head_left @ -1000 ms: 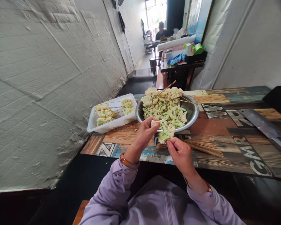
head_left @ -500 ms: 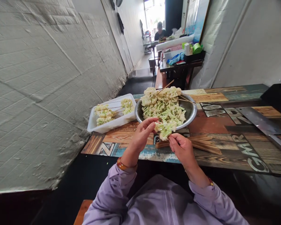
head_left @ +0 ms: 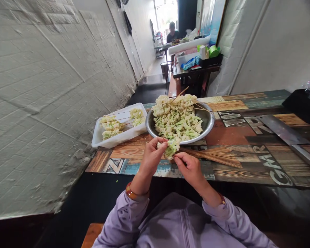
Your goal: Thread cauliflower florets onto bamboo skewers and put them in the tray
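My left hand (head_left: 155, 154) is closed on a pale green-white piece of cauliflower (head_left: 172, 148), just above the table's near edge. My right hand (head_left: 189, 168) pinches close against the lower edge of that piece, on what looks like a thin bamboo skewer mostly hidden by the fingers. Behind both hands stands a metal bowl (head_left: 210, 126) heaped with cut cauliflower (head_left: 179, 120), with several skewered pieces lying across its top. A bundle of bamboo skewers (head_left: 219, 156) lies on the table right of my hands, partly behind the right one.
Left of the bowl, a white tray (head_left: 124, 138) holds skewered cauliflower (head_left: 111, 127). A cleaver (head_left: 284, 131) lies on the patterned table (head_left: 227, 132) at the right, near a black object (head_left: 301, 106). A white brick wall (head_left: 41, 103) borders the left side. A person (head_left: 172, 34) sits far back.
Both hands have moved slightly left and closer together with the cauliflower, which has turned between them. The whole view has shifted a little.
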